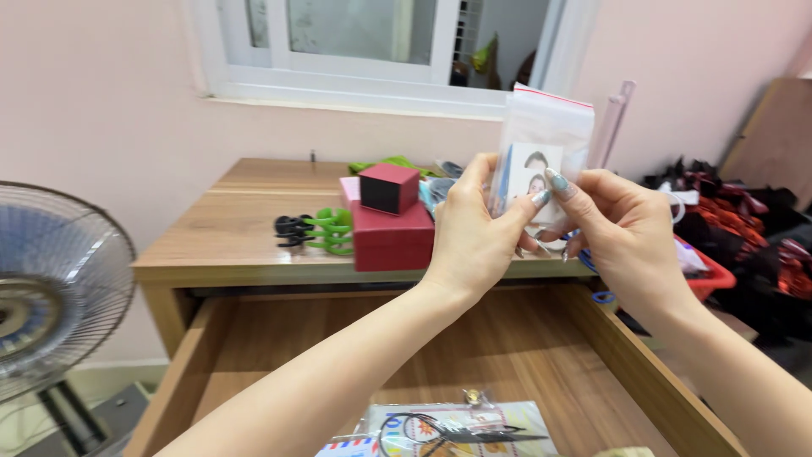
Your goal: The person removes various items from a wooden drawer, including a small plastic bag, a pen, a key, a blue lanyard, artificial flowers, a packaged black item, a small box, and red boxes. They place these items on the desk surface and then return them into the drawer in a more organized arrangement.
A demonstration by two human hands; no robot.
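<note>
Above the open drawer, both hands pinch a clear zip bag of small photos: left hand and right hand each close their grip on its lower part. Loosened fingers could drop it into the drawer. Stacked red boxes crowd the worktop edge just left.

So the desk sits under the window, with 2 boxes near its front edge, the small box stacked on the bigger box. Just left of those are the plastic clips. Both hands are up in front of the desk's right half, left hand and right hand pinching a zip bag between them. Below is the open drawer, scissors at its near edge. A fan stands left of the desk.
</note>
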